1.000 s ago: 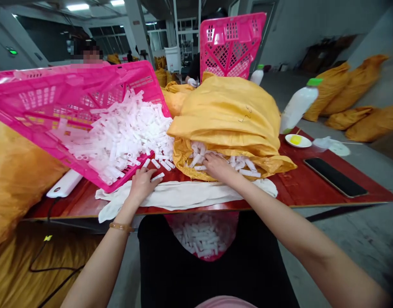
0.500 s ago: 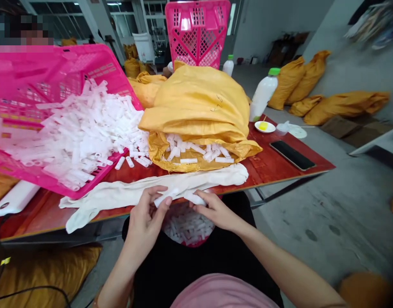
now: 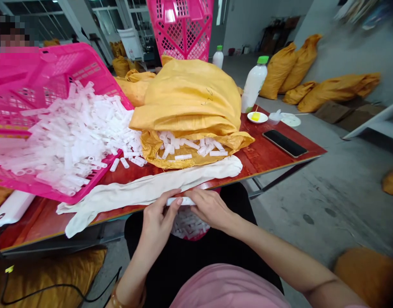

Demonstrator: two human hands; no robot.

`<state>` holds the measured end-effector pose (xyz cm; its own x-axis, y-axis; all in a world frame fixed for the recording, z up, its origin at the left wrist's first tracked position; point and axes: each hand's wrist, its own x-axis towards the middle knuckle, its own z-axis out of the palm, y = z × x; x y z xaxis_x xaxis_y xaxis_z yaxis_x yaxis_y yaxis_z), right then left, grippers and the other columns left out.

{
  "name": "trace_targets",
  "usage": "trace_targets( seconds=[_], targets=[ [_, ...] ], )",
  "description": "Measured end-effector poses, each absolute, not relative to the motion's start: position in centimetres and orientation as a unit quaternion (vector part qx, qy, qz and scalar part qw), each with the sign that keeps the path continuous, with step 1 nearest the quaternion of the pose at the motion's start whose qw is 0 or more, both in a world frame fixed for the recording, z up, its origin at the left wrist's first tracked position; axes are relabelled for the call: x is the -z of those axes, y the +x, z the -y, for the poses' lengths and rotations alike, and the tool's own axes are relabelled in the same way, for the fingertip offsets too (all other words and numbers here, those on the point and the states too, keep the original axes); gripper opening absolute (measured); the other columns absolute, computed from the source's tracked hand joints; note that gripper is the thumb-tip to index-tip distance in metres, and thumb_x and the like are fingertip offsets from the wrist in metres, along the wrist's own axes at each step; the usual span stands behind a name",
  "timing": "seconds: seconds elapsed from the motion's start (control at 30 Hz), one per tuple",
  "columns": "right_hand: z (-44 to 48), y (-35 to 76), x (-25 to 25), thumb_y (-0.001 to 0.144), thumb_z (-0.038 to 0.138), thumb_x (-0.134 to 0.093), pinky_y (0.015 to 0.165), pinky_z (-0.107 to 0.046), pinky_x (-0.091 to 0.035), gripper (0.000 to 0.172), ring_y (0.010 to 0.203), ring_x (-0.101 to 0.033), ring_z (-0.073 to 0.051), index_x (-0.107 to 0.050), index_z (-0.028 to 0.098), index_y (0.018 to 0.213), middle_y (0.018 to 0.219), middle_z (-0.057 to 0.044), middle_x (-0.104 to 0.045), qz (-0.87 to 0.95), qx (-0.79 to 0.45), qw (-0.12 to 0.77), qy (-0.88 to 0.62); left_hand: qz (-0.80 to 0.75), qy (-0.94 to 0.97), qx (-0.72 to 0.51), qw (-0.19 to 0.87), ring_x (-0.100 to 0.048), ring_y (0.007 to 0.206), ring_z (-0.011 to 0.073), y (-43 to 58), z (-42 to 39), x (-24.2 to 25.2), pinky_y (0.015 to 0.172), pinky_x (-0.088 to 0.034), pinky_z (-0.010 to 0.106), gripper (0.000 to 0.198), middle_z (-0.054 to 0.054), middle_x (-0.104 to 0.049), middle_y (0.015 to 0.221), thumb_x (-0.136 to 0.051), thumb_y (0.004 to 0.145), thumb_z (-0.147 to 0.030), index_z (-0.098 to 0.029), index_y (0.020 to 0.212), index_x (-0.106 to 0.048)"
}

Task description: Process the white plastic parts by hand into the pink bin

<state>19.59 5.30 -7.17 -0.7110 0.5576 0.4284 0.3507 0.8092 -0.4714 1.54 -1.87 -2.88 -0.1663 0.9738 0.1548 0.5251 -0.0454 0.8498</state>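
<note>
Both hands are together over my lap at the table's front edge. My left hand (image 3: 161,214) pinches the left end of a short white plastic tube (image 3: 186,201) between thumb and fingers. On its other end are the closed fingers of my right hand (image 3: 211,209). Whether this is one piece or two pieced end to end I cannot tell. Under the hands, between my knees, a container holds many white tubes (image 3: 190,224). A white cloth sleeve (image 3: 145,184) lies along the table edge just beyond my fingers.
A tilted pink basket (image 3: 101,182) spills white tubes at the left. Behind the cloth, a yellow sack (image 3: 190,96) lies with tubes at its mouth. To the right are a phone (image 3: 284,143), a small dish (image 3: 262,118) and a green-capped bottle (image 3: 255,83).
My hands have come closer together. Half a second ago each held a separate white piece; now both grip what looks like one tube. The view has shifted slightly.
</note>
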Motion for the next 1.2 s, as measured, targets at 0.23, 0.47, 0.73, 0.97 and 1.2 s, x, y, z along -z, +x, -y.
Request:
trace_targets(
  seconds=[0.23,0.47,0.73,0.97,1.2],
  targets=[
    [-5.4,19.1,6.3,0.089,0.01,-0.051,0.066,-0.022,-0.042,0.014,0.071,-0.058,-0.014,-0.059,0.019,0.097,0.082,0.001,-0.062,0.841,-0.404,0.254,-0.258,-0.618,0.561,-0.466,0.293,-0.061,0.07,0.0139,0.6,2.1,4.3,0.066,-0.049,0.023,0.037,0.001,-0.068,0.082,-0.055,0.099,-0.042,-0.019,0.126,-0.065],
    [-5.0,19.0,5.6,0.091,0.015,-0.052,0.064,-0.021,-0.042,0.015,0.068,-0.055,-0.013,-0.062,0.018,0.102,0.08,0.001,-0.062,0.805,-0.479,0.234,-0.261,-0.636,0.563,-0.469,0.243,-0.057,0.062,0.0125,-0.2,2.0,4.3,0.058,-0.044,0.022,0.02,-0.001,-0.066,0.073,-0.066,0.092,-0.039,-0.019,0.088,-0.067],
    [-4.9,18.9,6.9,0.088,0.013,-0.052,0.066,-0.022,-0.043,0.015,0.069,-0.054,-0.013,-0.062,0.017,0.099,0.081,0.0,-0.061,0.782,-0.513,0.247,-0.255,-0.633,0.546,-0.474,0.278,-0.047,0.054,0.0125,1.8,2.4,3.8,0.054,-0.038,0.024,0.042,-0.002,-0.052,0.058,-0.052,0.099,-0.042,-0.02,0.064,-0.055],
    [-5.0,19.1,8.1,0.09,0.014,-0.052,0.067,-0.023,-0.042,0.014,0.072,-0.056,-0.014,-0.06,0.018,0.101,0.084,-0.001,-0.062,0.813,-0.446,0.236,-0.291,-0.616,0.584,-0.443,0.29,-0.052,0.066,0.0167,1.8,2.8,5.5,0.062,-0.041,0.028,0.038,0.003,-0.057,0.073,-0.041,0.103,-0.044,-0.02,0.081,-0.061],
    [-5.9,19.9,8.8,0.089,0.013,-0.055,0.059,-0.02,-0.038,0.005,0.064,-0.053,-0.011,-0.058,0.017,0.087,0.072,0.004,-0.057,0.794,-0.521,0.192,-0.248,-0.555,0.669,-0.348,0.35,-0.043,0.068,0.0135,0.9,2.4,6.0,0.063,-0.037,0.026,0.019,-0.002,-0.047,0.077,-0.062,0.094,-0.037,-0.02,0.089,-0.056]
  ],
)
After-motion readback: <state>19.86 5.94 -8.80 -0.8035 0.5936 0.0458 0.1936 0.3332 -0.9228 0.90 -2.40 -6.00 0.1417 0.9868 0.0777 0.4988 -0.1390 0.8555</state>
